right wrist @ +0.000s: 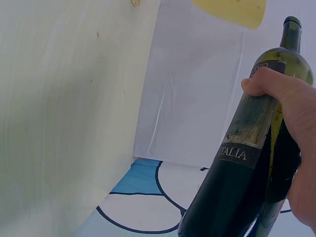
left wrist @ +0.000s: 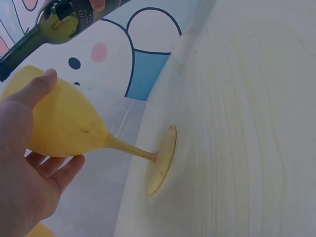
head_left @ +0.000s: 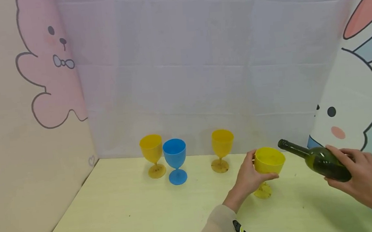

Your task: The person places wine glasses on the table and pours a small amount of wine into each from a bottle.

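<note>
My left hand (head_left: 248, 178) grips the bowl of a yellow goblet (head_left: 270, 162) on the right side of the table. In the left wrist view the thumb lies over one side of the bowl and the fingers curl beneath it; the goblet's foot (left wrist: 162, 163) is at the tabletop. A dark green wine bottle (head_left: 327, 163) is held by my right hand (head_left: 366, 174), tilted in the air with its neck towards the goblet. Its mouth is beside and a little above the rim, apart from it. The right wrist view shows the bottle's label (right wrist: 247, 133) and the thumb across it.
At the back stand a yellow goblet (head_left: 151, 149) and a blue goblet (head_left: 174, 153) close together on the left, and another yellow goblet (head_left: 223, 144) near the middle. A white cloth (head_left: 183, 76) hangs behind the pale table (head_left: 131, 215). Panels with cartoon animals flank both sides.
</note>
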Demonstrator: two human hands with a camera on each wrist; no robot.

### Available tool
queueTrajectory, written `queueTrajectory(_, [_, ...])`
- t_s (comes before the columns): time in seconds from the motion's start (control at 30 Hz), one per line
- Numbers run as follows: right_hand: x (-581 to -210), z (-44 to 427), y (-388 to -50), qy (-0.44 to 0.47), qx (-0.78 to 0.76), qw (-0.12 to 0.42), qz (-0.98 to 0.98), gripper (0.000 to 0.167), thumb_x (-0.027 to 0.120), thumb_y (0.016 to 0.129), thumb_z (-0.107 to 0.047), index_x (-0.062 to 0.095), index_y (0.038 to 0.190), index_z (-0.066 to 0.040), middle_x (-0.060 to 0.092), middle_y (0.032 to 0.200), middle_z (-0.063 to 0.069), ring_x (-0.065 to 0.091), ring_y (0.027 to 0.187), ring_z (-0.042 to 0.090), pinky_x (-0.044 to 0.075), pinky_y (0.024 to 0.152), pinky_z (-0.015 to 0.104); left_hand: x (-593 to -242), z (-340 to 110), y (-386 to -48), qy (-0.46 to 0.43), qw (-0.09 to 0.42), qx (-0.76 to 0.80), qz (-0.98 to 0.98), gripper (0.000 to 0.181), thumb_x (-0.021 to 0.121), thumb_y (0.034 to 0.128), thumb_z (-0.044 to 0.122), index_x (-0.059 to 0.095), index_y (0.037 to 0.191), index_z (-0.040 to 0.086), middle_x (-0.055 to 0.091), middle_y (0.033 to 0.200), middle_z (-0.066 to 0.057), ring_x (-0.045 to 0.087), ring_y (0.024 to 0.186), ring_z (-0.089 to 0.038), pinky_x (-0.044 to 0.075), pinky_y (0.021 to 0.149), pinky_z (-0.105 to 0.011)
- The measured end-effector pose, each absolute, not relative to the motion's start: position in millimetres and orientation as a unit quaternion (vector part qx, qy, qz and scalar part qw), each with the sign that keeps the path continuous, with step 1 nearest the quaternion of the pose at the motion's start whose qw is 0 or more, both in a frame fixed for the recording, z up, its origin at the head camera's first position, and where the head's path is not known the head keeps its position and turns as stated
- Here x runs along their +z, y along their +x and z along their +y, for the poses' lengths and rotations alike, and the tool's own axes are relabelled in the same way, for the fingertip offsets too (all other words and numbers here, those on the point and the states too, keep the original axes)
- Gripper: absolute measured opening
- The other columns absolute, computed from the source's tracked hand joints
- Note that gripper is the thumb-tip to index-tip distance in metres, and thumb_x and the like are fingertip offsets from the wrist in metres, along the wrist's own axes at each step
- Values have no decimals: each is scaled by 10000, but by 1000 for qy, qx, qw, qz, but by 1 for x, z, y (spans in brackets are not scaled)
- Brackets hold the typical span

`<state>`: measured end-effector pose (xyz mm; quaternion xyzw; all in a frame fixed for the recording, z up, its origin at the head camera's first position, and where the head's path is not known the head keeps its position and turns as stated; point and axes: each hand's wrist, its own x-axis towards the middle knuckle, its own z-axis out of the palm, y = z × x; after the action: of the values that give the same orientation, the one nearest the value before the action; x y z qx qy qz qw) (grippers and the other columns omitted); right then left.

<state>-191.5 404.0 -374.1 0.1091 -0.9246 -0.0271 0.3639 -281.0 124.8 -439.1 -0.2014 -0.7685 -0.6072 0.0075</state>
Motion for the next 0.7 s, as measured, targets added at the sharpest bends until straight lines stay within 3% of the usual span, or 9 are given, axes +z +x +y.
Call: queueTrajectory(0.7, [-373,407,-185,86,-63,315,-943,1147,1,652,-950,257,1571,-313,490,1128,288,448,947,534,375,751,687,-441,126,-284,-207,6,-603,-771,837,888,726,378,407,1411,361,537,1283,187,538,1095,5,516,901,-261])
